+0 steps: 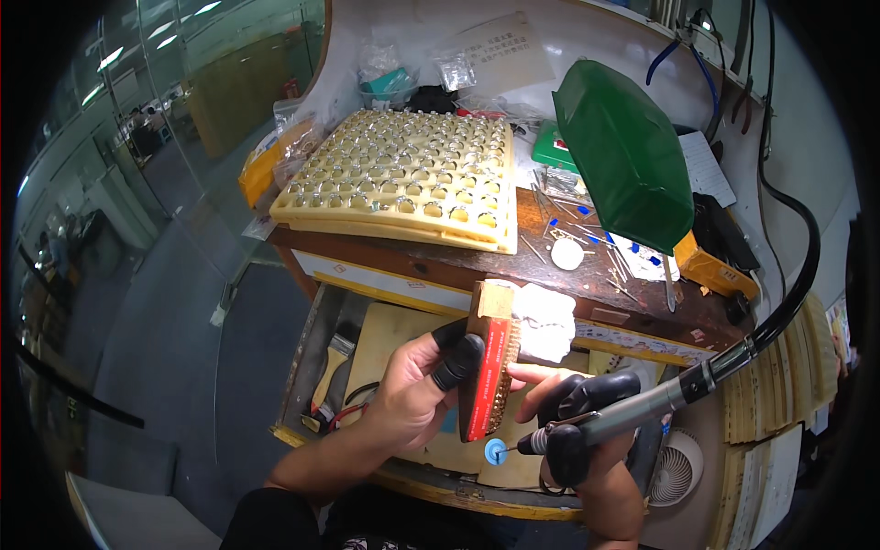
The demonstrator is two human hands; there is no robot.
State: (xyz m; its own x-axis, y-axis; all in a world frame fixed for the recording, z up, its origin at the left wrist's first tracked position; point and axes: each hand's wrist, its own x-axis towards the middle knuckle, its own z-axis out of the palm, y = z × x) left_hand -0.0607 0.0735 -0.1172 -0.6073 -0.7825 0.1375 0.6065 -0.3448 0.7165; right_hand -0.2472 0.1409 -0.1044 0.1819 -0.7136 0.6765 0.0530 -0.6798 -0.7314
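My left hand [408, 394], with black covers on some fingers, grips a wooden brush [486, 376] upright above the open drawer. The brush has a red printed side and short gold-coloured bristles facing right. In my right hand [582, 412], also with black finger covers, lies a grey rotary handpiece [632, 408], its cable running up to the right. A small blue disc [496, 451] sits on the handpiece's tip, just below the brush's lower end and apart from it. One bare right fingertip reaches the bristle side; whether it touches is hard to tell.
A cream tray [394, 225] of many rings stands on the wooden bench. Beside it are a green lamp shade [623, 156], loose burs and a round white piece [566, 254]. White cloth [545, 321] hangs at the bench edge. The open drawer holds a paintbrush [330, 371]; a small fan [676, 467] stands right.
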